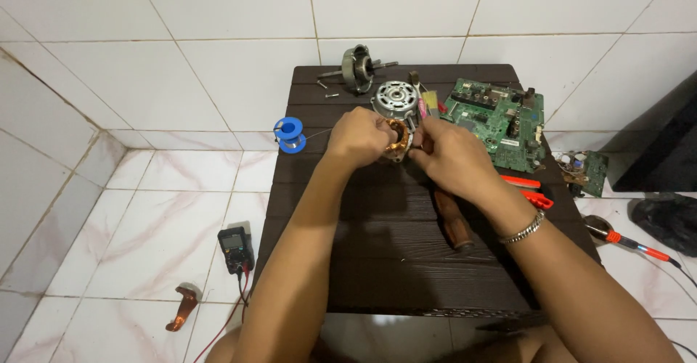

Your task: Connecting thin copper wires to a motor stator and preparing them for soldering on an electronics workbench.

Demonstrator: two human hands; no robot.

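Both my hands meet over the far middle of a small dark wooden table (392,261). My left hand (359,136) grips a motor stator with copper windings (397,139), held just above the tabletop. My right hand (451,158) pinches at the stator's right side; what its fingers hold is hidden. A silver bracelet sits on my right wrist. Just behind the stator lies a round metal motor housing (396,99).
On the table: a rotor with shaft (358,66) at the back, loose screws, a green circuit board (495,120), a brown-handled tool (452,221), red-handled pliers (532,192), a blue solder spool (290,133) at the left edge. On the floor: multimeter (234,247), soldering iron (633,243), small board (584,170).
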